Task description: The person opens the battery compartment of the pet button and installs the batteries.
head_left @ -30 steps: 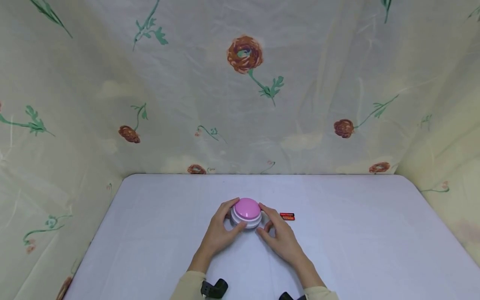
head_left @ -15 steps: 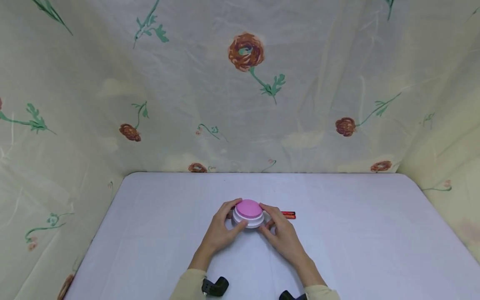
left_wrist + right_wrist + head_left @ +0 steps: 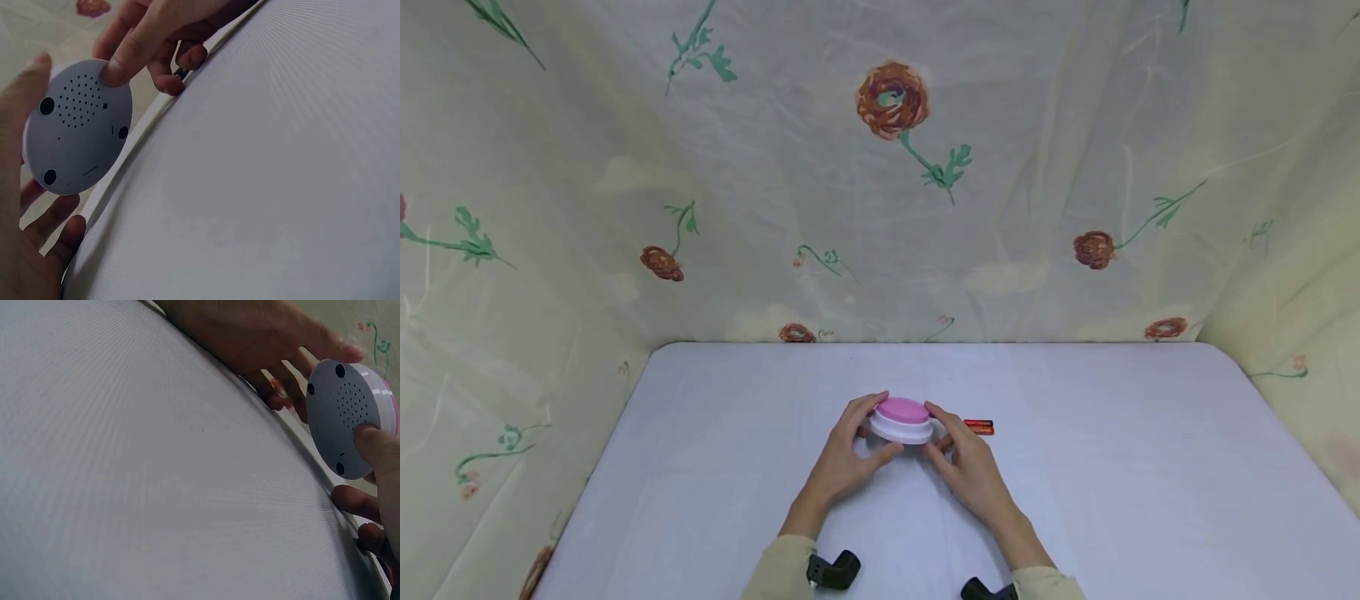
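A round push button (image 3: 902,423) with a pink dome and a white base is held between both hands in the head view. My left hand (image 3: 841,462) grips its left side, fingers at the far edge and thumb at the near rim. My right hand (image 3: 970,467) pinches the right side, its thumb (image 3: 375,444) pressed on the underside near the speaker holes. The button is tilted, near edge raised, so its white underside (image 3: 81,147) with dark round feet faces the wrist cameras.
Two red and black batteries (image 3: 979,427) lie side by side on the white-covered table (image 3: 1112,467), just right of my right hand. A floral curtain (image 3: 1015,208) hangs behind the table and along its sides.
The button has tipped back, its near edge rising and the pink dome turning away from the head camera. Both hands keep hold and shift slightly with it. The batteries stay put.
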Available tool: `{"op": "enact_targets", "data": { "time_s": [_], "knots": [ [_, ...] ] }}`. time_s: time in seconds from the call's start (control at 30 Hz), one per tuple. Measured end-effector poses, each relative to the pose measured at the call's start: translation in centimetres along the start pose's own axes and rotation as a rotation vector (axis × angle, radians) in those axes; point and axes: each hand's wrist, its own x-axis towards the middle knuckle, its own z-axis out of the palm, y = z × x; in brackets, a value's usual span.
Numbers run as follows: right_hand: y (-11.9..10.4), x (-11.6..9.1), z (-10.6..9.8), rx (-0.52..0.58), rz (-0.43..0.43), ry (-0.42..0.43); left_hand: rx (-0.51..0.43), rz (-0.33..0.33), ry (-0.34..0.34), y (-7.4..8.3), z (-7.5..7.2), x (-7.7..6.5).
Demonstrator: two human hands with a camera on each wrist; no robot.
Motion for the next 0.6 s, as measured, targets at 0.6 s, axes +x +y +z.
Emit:
{"op": "enact_targets", "data": {
  "time_s": [0.6],
  "knots": [
    [-0.13,0.03,0.03,0.024,-0.014,0.060,-0.005,0.089,0.036,-0.24,0.09,0.25]
  ]
}}
